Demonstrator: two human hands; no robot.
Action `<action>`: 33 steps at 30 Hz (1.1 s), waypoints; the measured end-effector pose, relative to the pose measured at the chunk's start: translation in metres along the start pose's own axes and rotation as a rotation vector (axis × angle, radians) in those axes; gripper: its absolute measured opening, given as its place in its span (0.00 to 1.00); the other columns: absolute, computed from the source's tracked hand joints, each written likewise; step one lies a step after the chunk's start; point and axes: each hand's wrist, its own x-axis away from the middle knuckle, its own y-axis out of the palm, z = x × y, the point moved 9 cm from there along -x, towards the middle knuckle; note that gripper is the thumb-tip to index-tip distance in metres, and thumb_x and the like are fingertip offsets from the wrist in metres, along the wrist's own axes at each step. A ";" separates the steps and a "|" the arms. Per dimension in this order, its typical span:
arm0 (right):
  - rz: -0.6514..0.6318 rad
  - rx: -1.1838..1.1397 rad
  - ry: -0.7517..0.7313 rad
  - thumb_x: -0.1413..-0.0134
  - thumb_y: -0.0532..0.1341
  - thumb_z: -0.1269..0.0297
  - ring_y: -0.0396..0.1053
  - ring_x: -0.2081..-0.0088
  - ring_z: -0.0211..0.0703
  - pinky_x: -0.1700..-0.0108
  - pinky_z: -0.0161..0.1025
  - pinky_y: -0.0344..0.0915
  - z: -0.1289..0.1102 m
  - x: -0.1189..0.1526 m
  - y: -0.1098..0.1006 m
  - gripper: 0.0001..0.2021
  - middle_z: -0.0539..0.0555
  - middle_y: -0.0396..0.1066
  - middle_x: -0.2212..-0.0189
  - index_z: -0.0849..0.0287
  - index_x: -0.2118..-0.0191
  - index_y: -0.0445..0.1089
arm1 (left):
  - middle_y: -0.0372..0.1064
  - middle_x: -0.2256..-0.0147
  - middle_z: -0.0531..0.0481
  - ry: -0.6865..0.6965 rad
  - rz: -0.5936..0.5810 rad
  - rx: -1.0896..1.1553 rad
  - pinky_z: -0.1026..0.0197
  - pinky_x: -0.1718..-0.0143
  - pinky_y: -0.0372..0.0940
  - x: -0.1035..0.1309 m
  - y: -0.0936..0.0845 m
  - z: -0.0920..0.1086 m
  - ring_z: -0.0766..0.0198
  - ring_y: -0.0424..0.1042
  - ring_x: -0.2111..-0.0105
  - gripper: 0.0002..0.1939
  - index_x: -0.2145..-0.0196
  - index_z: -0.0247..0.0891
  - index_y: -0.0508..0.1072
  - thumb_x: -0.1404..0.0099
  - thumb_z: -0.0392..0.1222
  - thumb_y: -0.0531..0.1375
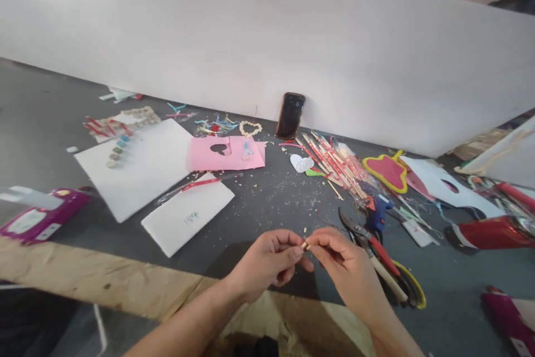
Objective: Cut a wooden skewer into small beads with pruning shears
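Note:
Near the table's front edge, my left hand (271,259) and my right hand (345,262) meet, fingertips almost touching. Each pinches a small pale wooden piece (304,245) between thumb and forefinger; whether it is one piece or two is too small to tell. Another tiny wooden bit (305,230) shows just beyond the fingertips. Right of my right hand lie pliers (376,243) with red handles. Behind the hands, crumbs of wood are scattered over the dark table (267,201).
White foam board (142,162), a sheet marked 154 (188,215) and pink paper (204,156) lie left. A phone (291,116) leans on the white wall. Wooden sticks (330,162), a blue glue gun (377,212) and a red bottle (493,233) are right.

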 end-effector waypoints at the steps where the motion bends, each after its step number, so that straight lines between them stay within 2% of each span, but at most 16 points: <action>1: 0.008 -0.005 -0.014 0.45 0.56 0.64 0.68 0.64 0.41 0.62 0.36 0.66 -0.001 0.002 -0.001 0.08 0.53 0.70 0.68 0.57 0.69 0.71 | 0.73 0.73 0.46 0.000 0.006 -0.016 0.70 0.86 0.42 0.000 0.001 0.000 0.77 0.54 0.87 0.15 0.70 0.33 0.67 0.45 0.50 0.61; 5: 0.040 -0.018 -0.041 0.46 0.57 0.64 0.69 0.63 0.41 0.62 0.36 0.67 0.004 0.010 -0.004 0.06 0.53 0.71 0.66 0.56 0.69 0.71 | 0.73 0.74 0.47 -0.019 0.027 -0.065 0.71 0.86 0.43 0.001 0.002 -0.005 0.77 0.56 0.86 0.15 0.71 0.33 0.68 0.46 0.49 0.62; 9: 0.070 -0.062 0.003 0.46 0.58 0.63 0.69 0.65 0.40 0.64 0.35 0.68 0.012 0.016 -0.005 0.06 0.53 0.71 0.67 0.56 0.68 0.71 | 0.73 0.74 0.47 -0.020 0.047 -0.130 0.71 0.86 0.45 0.002 0.004 -0.005 0.76 0.57 0.85 0.14 0.71 0.33 0.70 0.47 0.49 0.63; 16: 0.043 -0.079 0.006 0.44 0.55 0.63 0.69 0.68 0.38 0.66 0.32 0.66 0.012 0.023 -0.005 0.08 0.51 0.71 0.71 0.56 0.69 0.71 | 0.73 0.74 0.47 -0.009 0.048 -0.176 0.71 0.85 0.46 0.004 0.009 -0.004 0.76 0.57 0.85 0.13 0.71 0.33 0.71 0.44 0.47 0.61; 19: 0.054 0.071 -0.022 0.42 0.52 0.66 0.70 0.66 0.39 0.63 0.34 0.66 0.021 0.020 -0.009 0.09 0.51 0.72 0.67 0.55 0.63 0.70 | 0.73 0.74 0.47 0.009 0.102 -0.168 0.71 0.85 0.47 0.004 0.002 0.001 0.77 0.57 0.85 0.13 0.72 0.32 0.70 0.44 0.48 0.61; 22: 0.085 0.348 -0.088 0.43 0.50 0.70 0.69 0.60 0.42 0.57 0.38 0.64 0.029 0.011 -0.011 0.13 0.54 0.71 0.62 0.56 0.58 0.69 | 0.73 0.74 0.47 0.048 0.170 -0.130 0.72 0.86 0.46 0.005 -0.011 0.008 0.77 0.56 0.86 0.13 0.73 0.33 0.69 0.43 0.47 0.61; 26: -0.074 0.629 -0.120 0.46 0.49 0.76 0.68 0.59 0.43 0.57 0.38 0.63 0.039 -0.011 0.014 0.17 0.56 0.70 0.59 0.57 0.55 0.68 | 0.73 0.75 0.47 0.072 0.200 -0.088 0.73 0.87 0.46 0.007 -0.020 0.012 0.78 0.55 0.86 0.12 0.72 0.32 0.69 0.43 0.45 0.61; 28: -0.124 0.664 -0.105 0.47 0.50 0.77 0.69 0.62 0.43 0.61 0.38 0.63 0.044 -0.021 0.024 0.16 0.56 0.70 0.61 0.57 0.58 0.70 | 0.73 0.75 0.47 0.073 0.200 -0.073 0.73 0.87 0.45 0.008 -0.021 0.011 0.78 0.55 0.86 0.12 0.72 0.32 0.69 0.42 0.45 0.61; 31: -0.113 0.647 -0.077 0.48 0.51 0.77 0.68 0.68 0.44 0.65 0.38 0.62 0.046 -0.031 0.028 0.12 0.56 0.69 0.70 0.59 0.69 0.70 | 0.72 0.75 0.47 0.065 0.200 -0.048 0.73 0.88 0.46 0.010 -0.023 0.007 0.78 0.55 0.86 0.12 0.72 0.32 0.68 0.43 0.45 0.61; 33: -0.089 0.616 -0.063 0.47 0.51 0.75 0.68 0.68 0.44 0.65 0.39 0.62 0.043 -0.031 0.026 0.10 0.56 0.68 0.71 0.59 0.71 0.69 | 0.72 0.75 0.47 0.061 0.204 -0.033 0.73 0.88 0.45 0.010 -0.025 0.006 0.78 0.55 0.86 0.12 0.71 0.32 0.69 0.43 0.45 0.61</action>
